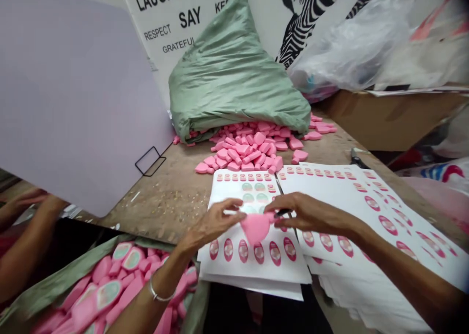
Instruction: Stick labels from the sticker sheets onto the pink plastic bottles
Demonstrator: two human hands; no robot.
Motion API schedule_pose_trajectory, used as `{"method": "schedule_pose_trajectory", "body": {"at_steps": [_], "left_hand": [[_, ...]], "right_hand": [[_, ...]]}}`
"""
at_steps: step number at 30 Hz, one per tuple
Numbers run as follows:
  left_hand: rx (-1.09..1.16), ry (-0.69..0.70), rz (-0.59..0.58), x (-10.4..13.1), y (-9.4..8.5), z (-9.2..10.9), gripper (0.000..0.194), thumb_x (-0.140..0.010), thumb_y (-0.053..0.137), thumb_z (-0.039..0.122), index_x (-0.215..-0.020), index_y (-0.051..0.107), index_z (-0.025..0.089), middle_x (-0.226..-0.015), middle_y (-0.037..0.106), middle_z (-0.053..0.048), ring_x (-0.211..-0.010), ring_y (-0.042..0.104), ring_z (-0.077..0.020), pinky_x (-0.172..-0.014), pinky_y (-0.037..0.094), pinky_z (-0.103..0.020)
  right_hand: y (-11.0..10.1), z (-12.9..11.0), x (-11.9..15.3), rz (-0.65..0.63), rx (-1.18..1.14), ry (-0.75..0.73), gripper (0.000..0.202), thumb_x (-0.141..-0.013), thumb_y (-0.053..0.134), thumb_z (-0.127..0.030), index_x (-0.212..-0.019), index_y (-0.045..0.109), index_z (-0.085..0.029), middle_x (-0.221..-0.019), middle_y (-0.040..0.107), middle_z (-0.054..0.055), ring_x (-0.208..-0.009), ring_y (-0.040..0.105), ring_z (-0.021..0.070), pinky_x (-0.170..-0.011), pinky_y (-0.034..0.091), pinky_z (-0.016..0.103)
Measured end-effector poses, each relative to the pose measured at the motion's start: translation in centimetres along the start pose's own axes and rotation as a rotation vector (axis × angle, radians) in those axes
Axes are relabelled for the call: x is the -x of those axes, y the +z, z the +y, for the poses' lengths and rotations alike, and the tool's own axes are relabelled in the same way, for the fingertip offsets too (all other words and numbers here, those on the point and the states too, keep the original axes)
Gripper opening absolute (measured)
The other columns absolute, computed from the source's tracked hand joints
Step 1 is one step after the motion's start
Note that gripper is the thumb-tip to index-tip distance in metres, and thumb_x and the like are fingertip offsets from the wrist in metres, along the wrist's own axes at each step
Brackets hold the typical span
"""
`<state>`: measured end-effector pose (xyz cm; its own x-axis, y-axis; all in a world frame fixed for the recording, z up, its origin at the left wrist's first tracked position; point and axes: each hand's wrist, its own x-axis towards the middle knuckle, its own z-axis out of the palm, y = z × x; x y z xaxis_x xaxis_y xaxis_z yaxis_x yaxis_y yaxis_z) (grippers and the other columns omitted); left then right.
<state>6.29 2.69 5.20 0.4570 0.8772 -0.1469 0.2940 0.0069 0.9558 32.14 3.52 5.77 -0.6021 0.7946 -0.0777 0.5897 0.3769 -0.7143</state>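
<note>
A pink plastic bottle [256, 229], flat-bodied with a short neck, is held sideways above a white sticker sheet [224, 268]. My left hand [212, 224] pinches the body's left edge between thumb and fingers. At the neck end, my right hand [306, 211] has its fingers closed around the bottle. A small dark pointed thing [282, 212] also shows between those fingers; its kind is unclear. Pale green oval stickers [259, 187] and pink-rimmed oval stickers [243, 251] are on the sheet below, partly hidden by the hands.
Loose pink bottles [244, 150] spill from a green cloth sack [234, 79] on the wooden table [176, 177]. More sticker sheets [322, 197] lie at right. A green-lined container [84, 265] holds labelled bottles. Another person's arms [34, 226] are behind a pale panel [80, 89].
</note>
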Motion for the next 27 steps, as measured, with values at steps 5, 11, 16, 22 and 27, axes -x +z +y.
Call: {"method": "schedule_pose_trajectory", "body": {"at_steps": [5, 11, 16, 22, 27], "left_hand": [[0.549, -0.344, -0.439, 4.0, 4.1, -2.6, 0.035, -0.073, 0.067, 0.042, -0.091, 0.064, 0.012, -0.076, 0.067, -0.008, -0.062, 0.064, -0.0159, -0.062, 0.05, -0.027], [0.776, -0.277, 0.115, 6.2, 5.0, -5.9, 0.031, -0.074, 0.067, 0.038, -0.091, 0.06, 0.014, -0.089, 0.067, -0.009, -0.067, 0.064, -0.0143, -0.07, 0.053, -0.029], [0.674, -0.245, 0.295, 4.5, 5.9, -6.3, 0.036, -0.075, 0.066, 0.041, -0.097, 0.06, 0.013, -0.079, 0.067, -0.007, -0.065, 0.065, -0.017, -0.07, 0.055, -0.034], [0.58, -0.254, 0.283, 1.6, 6.8, -6.3, 0.044, -0.073, 0.067, 0.046, -0.104, 0.056, 0.016, -0.078, 0.067, -0.006, -0.068, 0.07, -0.0211, -0.062, 0.055, -0.028], [0.491, -0.293, 0.27, 0.7, 6.8, -6.4, 0.046, -0.073, 0.065, 0.049, -0.105, 0.055, 0.018, -0.076, 0.068, -0.006, -0.069, 0.07, -0.0223, -0.057, 0.054, -0.026]], "right_hand": [[4.3, -3.3, 2.5, -0.014, -0.053, -0.043, 0.033, -0.08, 0.059, -0.039, -0.111, 0.064, -0.028, -0.094, 0.066, 0.003, -0.086, 0.06, 0.0206, -0.08, 0.045, 0.032], [9.6, 0.4, 3.1, 0.437, -0.141, 0.279, 0.033, -0.092, 0.033, -0.045, -0.097, 0.056, -0.022, -0.091, 0.064, 0.006, -0.082, 0.059, 0.0185, -0.075, 0.045, 0.031], [12.4, 1.6, 0.7, 0.667, 0.242, 0.28, 0.019, -0.091, 0.042, -0.034, -0.088, 0.055, -0.02, -0.082, 0.063, 0.005, -0.077, 0.053, 0.0201, -0.071, 0.037, 0.033], [12.9, 2.1, -1.0, 0.675, 0.513, 0.242, 0.021, -0.093, 0.041, -0.028, -0.089, 0.058, -0.017, -0.079, 0.062, 0.007, -0.077, 0.05, 0.02, -0.068, 0.029, 0.033], [12.9, 2.5, -0.9, 0.649, 0.491, 0.241, 0.02, -0.092, 0.043, -0.026, -0.084, 0.059, -0.018, -0.076, 0.061, 0.006, -0.076, 0.05, 0.0191, -0.069, 0.029, 0.033]]}}
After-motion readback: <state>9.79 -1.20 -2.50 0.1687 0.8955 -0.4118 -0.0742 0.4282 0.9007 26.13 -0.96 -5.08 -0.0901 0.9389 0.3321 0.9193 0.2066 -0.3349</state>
